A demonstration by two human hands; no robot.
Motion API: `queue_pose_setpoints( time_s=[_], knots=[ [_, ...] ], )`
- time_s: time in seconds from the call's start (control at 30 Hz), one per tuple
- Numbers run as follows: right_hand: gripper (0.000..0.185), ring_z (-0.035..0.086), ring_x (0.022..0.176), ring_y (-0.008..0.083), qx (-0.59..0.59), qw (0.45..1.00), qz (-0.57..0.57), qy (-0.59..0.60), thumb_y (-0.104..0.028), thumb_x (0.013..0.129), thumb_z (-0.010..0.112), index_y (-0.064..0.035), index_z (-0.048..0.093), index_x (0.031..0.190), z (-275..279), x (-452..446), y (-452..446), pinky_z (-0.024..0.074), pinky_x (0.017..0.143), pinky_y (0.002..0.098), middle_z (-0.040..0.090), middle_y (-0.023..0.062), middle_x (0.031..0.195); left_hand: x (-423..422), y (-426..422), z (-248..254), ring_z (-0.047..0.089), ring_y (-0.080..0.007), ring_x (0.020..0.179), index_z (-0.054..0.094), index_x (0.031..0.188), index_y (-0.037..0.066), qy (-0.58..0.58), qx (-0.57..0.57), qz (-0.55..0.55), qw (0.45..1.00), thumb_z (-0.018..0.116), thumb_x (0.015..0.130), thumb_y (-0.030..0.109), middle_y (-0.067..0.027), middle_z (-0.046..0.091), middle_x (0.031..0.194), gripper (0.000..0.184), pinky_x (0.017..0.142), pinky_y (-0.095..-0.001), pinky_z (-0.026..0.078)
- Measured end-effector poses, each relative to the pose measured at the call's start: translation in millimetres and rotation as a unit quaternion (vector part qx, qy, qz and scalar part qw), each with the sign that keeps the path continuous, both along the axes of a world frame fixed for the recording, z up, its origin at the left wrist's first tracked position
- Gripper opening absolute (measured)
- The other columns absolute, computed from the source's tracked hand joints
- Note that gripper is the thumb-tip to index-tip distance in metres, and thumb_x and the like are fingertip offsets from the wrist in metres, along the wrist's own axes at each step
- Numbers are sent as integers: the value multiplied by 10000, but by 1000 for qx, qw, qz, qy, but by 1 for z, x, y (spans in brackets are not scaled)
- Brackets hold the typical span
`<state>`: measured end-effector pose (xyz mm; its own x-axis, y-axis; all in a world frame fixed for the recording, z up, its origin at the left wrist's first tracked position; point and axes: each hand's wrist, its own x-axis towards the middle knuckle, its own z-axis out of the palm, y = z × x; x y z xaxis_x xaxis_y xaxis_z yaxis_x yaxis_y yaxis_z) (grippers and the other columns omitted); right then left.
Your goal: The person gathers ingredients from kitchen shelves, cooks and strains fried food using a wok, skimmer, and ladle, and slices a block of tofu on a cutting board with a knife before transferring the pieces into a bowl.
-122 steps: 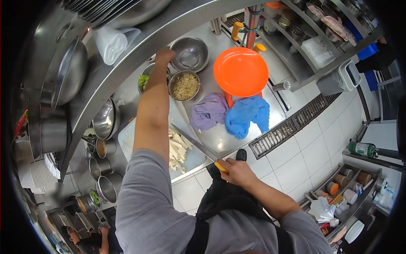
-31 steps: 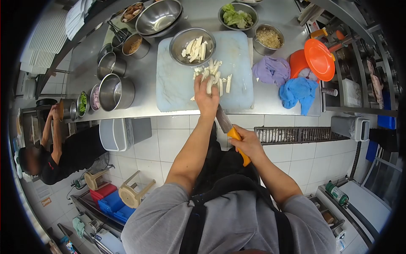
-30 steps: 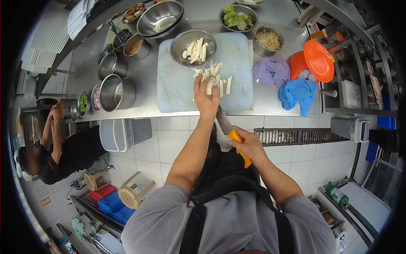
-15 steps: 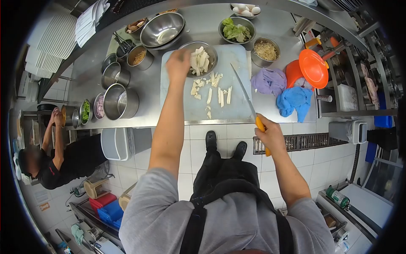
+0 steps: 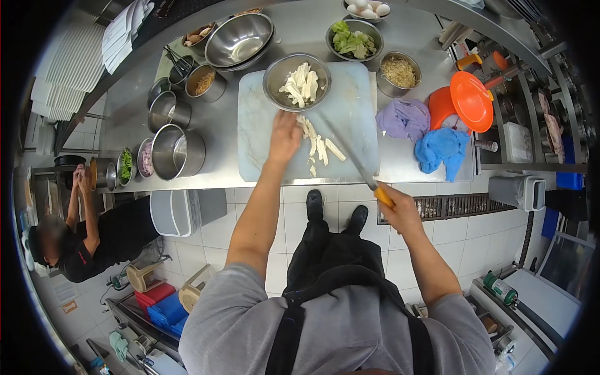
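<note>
My right hand is wrapped around the yellow handle of a long-bladed knife. The blade slants up and left over the cutting board, its tip near the white strips. My left hand is low over the board with fingers stretched forward, beside the loose white strips; their kind is unclear. Just beyond the fingers, a metal bowl holds more of these strips. Some small bits lie on the board below them.
Metal bowls hold lettuce and eggs; a pot holds shredded food. Purple and blue cloths lie at right beside an orange container. Pots line the left. A co-worker stands at far left.
My left hand has come down from the bowl to the board. The bowl sits slightly further right, and the loose strips are closer together. The knife remains in my right hand, its blade shifted leftward.
</note>
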<state>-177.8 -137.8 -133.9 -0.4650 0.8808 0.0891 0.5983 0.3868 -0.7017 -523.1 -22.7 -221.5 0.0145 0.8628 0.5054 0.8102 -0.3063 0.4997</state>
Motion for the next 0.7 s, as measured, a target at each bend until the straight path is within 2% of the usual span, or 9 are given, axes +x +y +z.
queue_pose_setpoints(
  time_s=[0.07, 0.1, 0.2, 0.27, 0.33, 0.47, 0.57, 0.67, 0.7],
  knots=[
    [526, 581, 537, 163, -305, 929, -183, 101, -62, 817, 662, -100, 555, 1331, -9, 15, -20, 492, 528, 321, 651, 86, 792, 20, -3, 9, 486, -414, 1182, 580, 1177, -68, 8, -20, -6, 1000, 570, 870, 144, -232, 562, 1231, 373, 1020, -455, 397],
    [540, 508, 504, 83, -357, 888, -225, 182, -38, 829, 671, -88, 542, 1351, -22, 18, -26, 444, 476, 251, 617, 37, 755, 27, -7, 14, 449, -432, 1211, 572, 1183, -66, 18, -39, -10, 999, 588, 865, 154, -244, 516, 1285, 387, 1033, -467, 380],
    [547, 515, 502, 89, -423, 850, -228, 213, -31, 818, 685, -72, 545, 1345, -25, 6, -28, 440, 465, 249, 630, 41, 775, 35, -24, 11, 443, -437, 1215, 557, 1209, -56, -55, -86, -72, 992, 634, 852, 189, -228, 507, 1286, 439, 1032, -486, 376],
    [560, 513, 487, 90, -426, 848, -209, 237, -56, 816, 694, -72, 537, 1353, -28, -7, -22, 446, 468, 253, 633, 49, 762, 45, -43, 18, 434, -434, 1223, 559, 1205, -50, -67, -94, -66, 991, 641, 844, 184, -230, 504, 1275, 438, 1031, -488, 375],
    [562, 515, 478, 91, -398, 889, -150, 167, -93, 824, 698, -72, 530, 1359, -29, -27, -15, 458, 479, 261, 621, 44, 716, 59, -51, 28, 426, -431, 1231, 562, 1202, -44, -78, -104, -59, 990, 647, 837, 178, -232, 502, 1265, 436, 1030, -490, 373],
    [588, 540, 479, 122, -390, 913, -90, 80, -155, 808, 711, -107, 528, 1365, -22, -62, -10, 489, 516, 288, 610, 68, 676, 88, -50, 28, 467, -421, 1196, 567, 1189, -13, -9, -32, 100, 994, 656, 807, 138, -246, 490, 1281, 420, 1028, -473, 376],
    [608, 552, 484, 144, -402, 908, -72, 91, -183, 797, 720, -123, 525, 1369, -17, -75, -18, 500, 533, 299, 607, 82, 675, 87, -49, 11, 461, -414, 1217, 593, 1097, -20, -148, -22, 215, 965, 578, 804, 20, -225, 501, 1262, 296, 1016, -460, 394],
    [617, 577, 500, 161, -416, 902, -46, 104, -183, 791, 724, -116, 520, 1370, -1, -80, -15, 511, 553, 313, 624, 107, 708, 75, -55, 29, 498, -413, 1179, 599, 1077, -14, -236, 26, 233, 943, 582, 800, 10, -221, 521, 1245, 278, 1000, -448, 407],
    [605, 578, 502, 159, -331, 934, -26, 129, -172, 794, 721, -108, 525, 1363, 1, -82, -14, 516, 559, 307, 630, 113, 726, 70, -50, 40, 513, -409, 1166, 599, 1088, -1, -220, 57, 236, 945, 588, 797, 13, -223, 520, 1255, 291, 987, -440, 416]
  ],
)
